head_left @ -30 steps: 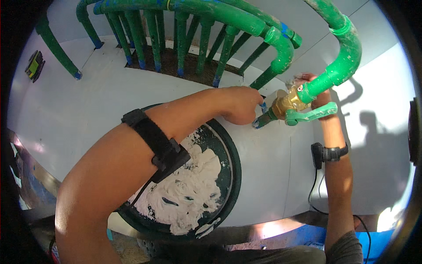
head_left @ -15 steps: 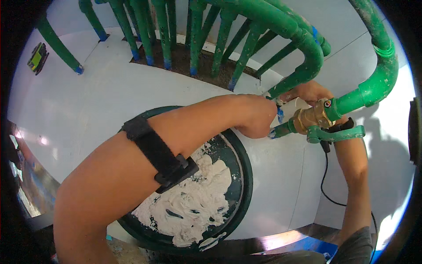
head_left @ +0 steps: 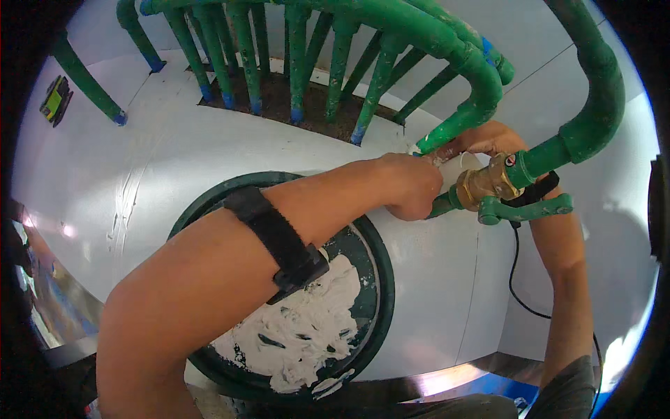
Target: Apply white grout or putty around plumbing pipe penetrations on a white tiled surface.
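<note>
My left hand (head_left: 413,187) is closed beside the lower end of a green pipe, its back turned up and its fingers hidden. What it holds, if anything, does not show. My right hand (head_left: 497,138) reaches round behind a brass valve (head_left: 486,180) with a green lever handle (head_left: 527,209). Its fingers curl over a white rounded object (head_left: 460,166) between the two hands, whose kind I cannot make out. Just above the left hand ends a curved green pipe (head_left: 481,91), with white smears at its tip. Below my left forearm, a dark green round tub (head_left: 386,279) holds white paste (head_left: 307,335).
A row of green pipes (head_left: 298,70) with blue-marked lower ends stands in a dark slot across the back. A thick green pipe (head_left: 604,84) runs down to the valve. A green and black tool (head_left: 56,101) lies far left. A black cable (head_left: 515,283) hangs by my right forearm.
The whole scene has shifted slightly left in view. My left forearm sits a little farther right, and the blue patch beside my left hand is now hidden. Both hands stay at the pipe end.
</note>
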Demonstrator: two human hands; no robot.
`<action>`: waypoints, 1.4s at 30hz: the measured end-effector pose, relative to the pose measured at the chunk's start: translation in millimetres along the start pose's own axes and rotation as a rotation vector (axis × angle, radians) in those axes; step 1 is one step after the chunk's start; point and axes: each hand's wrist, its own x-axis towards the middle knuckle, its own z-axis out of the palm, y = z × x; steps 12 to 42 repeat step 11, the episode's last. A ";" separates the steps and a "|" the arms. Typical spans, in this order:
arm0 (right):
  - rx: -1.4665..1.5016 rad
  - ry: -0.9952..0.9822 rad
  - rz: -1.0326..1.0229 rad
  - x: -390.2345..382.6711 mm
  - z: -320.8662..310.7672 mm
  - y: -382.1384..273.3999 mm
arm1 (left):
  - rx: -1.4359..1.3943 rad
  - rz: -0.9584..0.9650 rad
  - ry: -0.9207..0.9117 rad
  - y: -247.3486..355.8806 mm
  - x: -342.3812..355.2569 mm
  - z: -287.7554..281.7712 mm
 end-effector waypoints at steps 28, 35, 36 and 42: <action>0.264 0.158 0.133 4.3 -7.0 55.2 | 0.019 -0.158 -0.065 -0.9 -11.8 -3.6; 0.264 0.158 0.133 4.3 -7.0 55.2 | 0.019 -0.158 -0.065 -0.9 -11.8 -3.6; 0.264 0.158 0.133 4.3 -7.0 55.2 | 0.019 -0.158 -0.065 -0.9 -11.8 -3.6; 0.264 0.158 0.133 4.3 -7.0 55.2 | 0.019 -0.158 -0.065 -0.9 -11.8 -3.6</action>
